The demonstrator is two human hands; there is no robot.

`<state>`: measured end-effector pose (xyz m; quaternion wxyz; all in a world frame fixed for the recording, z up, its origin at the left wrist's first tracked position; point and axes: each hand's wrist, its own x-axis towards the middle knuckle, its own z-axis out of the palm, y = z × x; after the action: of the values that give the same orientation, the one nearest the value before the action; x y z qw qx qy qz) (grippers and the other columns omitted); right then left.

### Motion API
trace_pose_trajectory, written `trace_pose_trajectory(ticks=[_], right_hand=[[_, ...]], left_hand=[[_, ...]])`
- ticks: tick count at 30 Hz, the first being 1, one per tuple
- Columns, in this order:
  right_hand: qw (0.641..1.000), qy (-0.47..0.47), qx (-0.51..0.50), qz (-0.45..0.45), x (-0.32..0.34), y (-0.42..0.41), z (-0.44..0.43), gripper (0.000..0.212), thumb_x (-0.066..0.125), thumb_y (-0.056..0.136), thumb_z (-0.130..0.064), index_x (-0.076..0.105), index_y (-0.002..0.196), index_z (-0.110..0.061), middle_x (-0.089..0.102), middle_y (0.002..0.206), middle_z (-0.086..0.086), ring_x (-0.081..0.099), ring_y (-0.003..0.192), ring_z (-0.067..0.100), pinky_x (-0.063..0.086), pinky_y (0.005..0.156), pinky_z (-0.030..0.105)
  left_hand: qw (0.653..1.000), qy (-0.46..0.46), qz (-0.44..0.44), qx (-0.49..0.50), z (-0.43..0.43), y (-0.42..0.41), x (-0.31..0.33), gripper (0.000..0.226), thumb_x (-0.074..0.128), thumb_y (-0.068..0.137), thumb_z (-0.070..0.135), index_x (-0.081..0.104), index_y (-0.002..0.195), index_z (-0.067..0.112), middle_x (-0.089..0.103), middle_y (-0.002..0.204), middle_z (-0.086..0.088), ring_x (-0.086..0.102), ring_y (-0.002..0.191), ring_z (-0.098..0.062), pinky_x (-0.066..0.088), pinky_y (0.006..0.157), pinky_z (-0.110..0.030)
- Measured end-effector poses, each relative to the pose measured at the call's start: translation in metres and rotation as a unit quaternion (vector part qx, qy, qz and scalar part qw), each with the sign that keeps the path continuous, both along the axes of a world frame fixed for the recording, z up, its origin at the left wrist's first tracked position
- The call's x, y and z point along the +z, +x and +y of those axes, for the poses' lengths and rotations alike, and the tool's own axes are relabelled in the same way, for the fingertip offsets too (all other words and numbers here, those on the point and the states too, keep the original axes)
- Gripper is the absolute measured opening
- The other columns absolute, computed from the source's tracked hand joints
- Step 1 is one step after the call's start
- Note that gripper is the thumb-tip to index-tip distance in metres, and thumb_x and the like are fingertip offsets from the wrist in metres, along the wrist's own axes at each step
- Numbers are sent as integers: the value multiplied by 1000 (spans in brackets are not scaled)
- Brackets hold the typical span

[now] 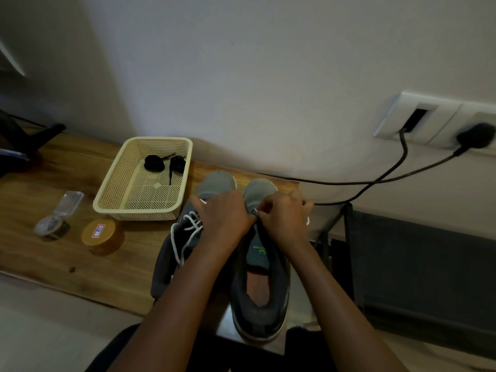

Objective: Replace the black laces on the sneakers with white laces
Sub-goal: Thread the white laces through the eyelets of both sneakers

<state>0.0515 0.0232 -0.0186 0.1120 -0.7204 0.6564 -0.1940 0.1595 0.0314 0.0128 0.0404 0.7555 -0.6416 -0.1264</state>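
Black laces (153,162) lie coiled in the cream basket (139,212).

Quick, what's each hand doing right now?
Left hand: curled, pinching the white lace at the sneaker being laced.
Right hand: curled, pinching the same lace.

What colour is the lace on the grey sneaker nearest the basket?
White; the head view shows the thin cord lace looping over that grey fabric sneaker.

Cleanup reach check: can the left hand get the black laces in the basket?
Probably yes: basket is open-topped, black laces uncovered, nothing between; but the left hand pinches a white lace.
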Motion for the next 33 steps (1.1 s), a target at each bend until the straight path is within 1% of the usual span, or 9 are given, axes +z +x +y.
trace_pose_trajectory(ticks=[4,8,12,15,17,20,23,27,33], right_hand=[[999,-33,-9,33,-7,2,1,13,62,84,-25,73,85,-19,53,116,-3,31,112,24,22,89,37],[996,-74,6,39,-14,6,-3,4,70,69,-14,72,66,-13,59,113,2,39,115,35,27,88,44],[991,-99,42,79,-14,12,-4,12,77,50,-7,67,55,-11,64,98,6,52,105,43,39,84,54],[986,-118,56,100,-13,15,-5,18,79,47,-2,64,55,-9,63,92,8,55,102,43,41,86,56],[985,-123,51,110,-12,17,-5,20,80,46,-3,63,54,-9,63,89,7,56,100,43,40,88,60],[982,-133,41,128,-13,17,-1,21,81,45,-5,62,51,-12,63,91,6,56,102,43,30,97,64],[981,-144,35,123,-17,15,-4,21,81,43,-8,63,52,-14,63,96,5,54,104,42,13,102,57],[989,-131,30,61,-24,13,-6,17,78,51,-4,64,56,-11,62,101,6,50,110,44,16,101,63],[997,-67,24,31,-26,12,-7,5,64,75,-7,68,76,-9,55,116,2,30,129,35,-8,107,53]], left_hand=[[999,24,40,3,-4,2,-7,19,49,91,24,68,94,21,54,70,4,59,94,-21,19,99,-45],[998,50,37,3,-7,1,-11,18,46,91,12,64,91,18,48,66,2,57,97,-25,20,102,-45],[996,59,60,6,-11,1,-13,18,44,90,8,59,89,18,63,90,-6,56,105,-28,21,108,-49],[998,47,45,14,-8,-2,-12,17,44,90,9,56,81,16,51,69,0,57,102,-28,18,108,-49],[998,48,39,16,-7,-2,-10,16,45,90,10,55,79,17,49,69,2,57,101,-28,17,109,-51],[998,50,33,12,-7,-5,-8,16,44,91,14,60,87,16,62,86,-3,58,103,-27,16,110,-51],[999,40,30,5,-4,-7,-7,20,45,92,17,63,100,18,67,99,-3,58,105,-25,16,109,-47],[998,35,42,-9,-3,-5,-7,24,46,93,18,64,109,19,66,108,-4,56,110,-25,17,104,-44],[998,37,40,-43,-4,-2,-7,24,48,92,18,70,101,20,61,88,0,57,99,-24,19,82,-35]])
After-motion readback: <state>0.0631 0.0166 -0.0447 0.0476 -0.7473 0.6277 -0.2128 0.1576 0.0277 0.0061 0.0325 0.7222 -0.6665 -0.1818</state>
